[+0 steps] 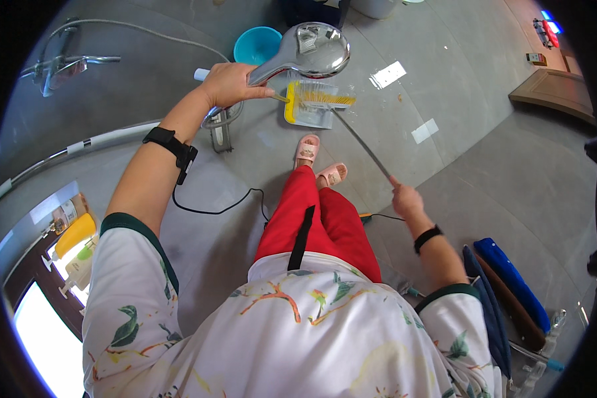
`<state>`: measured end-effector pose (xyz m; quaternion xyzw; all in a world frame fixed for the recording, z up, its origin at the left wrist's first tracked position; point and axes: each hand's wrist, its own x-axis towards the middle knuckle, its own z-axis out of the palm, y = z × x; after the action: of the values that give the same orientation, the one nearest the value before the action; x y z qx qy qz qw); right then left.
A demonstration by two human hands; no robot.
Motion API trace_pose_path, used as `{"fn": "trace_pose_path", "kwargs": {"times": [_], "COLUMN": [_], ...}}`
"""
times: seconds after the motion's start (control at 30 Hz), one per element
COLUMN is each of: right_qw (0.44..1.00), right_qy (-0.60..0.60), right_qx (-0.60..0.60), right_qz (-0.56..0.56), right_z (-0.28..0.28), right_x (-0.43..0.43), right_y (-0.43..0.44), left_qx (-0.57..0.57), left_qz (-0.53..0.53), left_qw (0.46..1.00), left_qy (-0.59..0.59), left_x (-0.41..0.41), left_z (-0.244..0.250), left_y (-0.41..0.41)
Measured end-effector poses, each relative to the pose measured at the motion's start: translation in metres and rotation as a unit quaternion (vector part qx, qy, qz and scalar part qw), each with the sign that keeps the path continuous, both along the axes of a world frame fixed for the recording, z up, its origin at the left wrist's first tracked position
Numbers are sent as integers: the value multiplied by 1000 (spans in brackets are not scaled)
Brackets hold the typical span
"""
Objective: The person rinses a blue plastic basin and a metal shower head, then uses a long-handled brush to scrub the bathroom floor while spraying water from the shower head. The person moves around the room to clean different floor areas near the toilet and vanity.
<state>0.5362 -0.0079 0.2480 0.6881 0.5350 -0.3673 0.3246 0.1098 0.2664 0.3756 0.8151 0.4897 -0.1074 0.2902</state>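
Observation:
My left hand (231, 82) grips a chrome shower head (323, 49) by its handle. Thin streams of water fall from it onto a broom head with yellow bristles (328, 98). The broom lies over a dustpan (306, 119) with a yellow edge, low over the floor. A yellow rod (281, 98) runs from the dustpan up to my left hand, and a white tube end shows behind that hand; whether my fingers also hold this rod is hard to tell. My right hand (408, 201) is closed around the broom's grey metal pole (363, 142), which slants down to the bristles.
A turquoise basin (256, 45) stands beyond the dustpan. The metal shower hose (144, 27) loops from the wall fitting on the left. Pump bottles (77, 234) stand at the lower left. Towels (512, 283) hang at right. The tiled floor (393, 107) has wet patches around my pink slippers (307, 149).

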Motion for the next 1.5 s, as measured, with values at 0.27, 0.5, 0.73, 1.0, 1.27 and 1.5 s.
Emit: {"fn": "trace_pose_path", "kwargs": {"times": [0.27,0.5,0.73,1.0,1.27,1.5], "right_qw": [981,991,992,995,997,994], "right_qy": [110,46,48,16,26,24], "right_qx": [27,-26,-30,-64,-2,-59], "right_qz": [-155,-124,-113,-80,-73,-84], "right_z": [29,40,21,55,15,67], "right_x": [-9,-19,-53,-50,-81,-71], "right_y": [-135,-138,-77,-135,-58,-120], "left_qx": [-8,-7,-15,18,-10,0], "left_qz": [12,19,22,17,30,-1], "left_qw": [1000,999,999,999,998,1000], "left_qy": [-7,-27,-28,-31,-51,-28], "left_x": [-8,-3,-5,-8,3,-7], "left_z": [-7,-6,-6,-13,-3,-8], "left_y": [1,-1,-3,0,10,0]}}
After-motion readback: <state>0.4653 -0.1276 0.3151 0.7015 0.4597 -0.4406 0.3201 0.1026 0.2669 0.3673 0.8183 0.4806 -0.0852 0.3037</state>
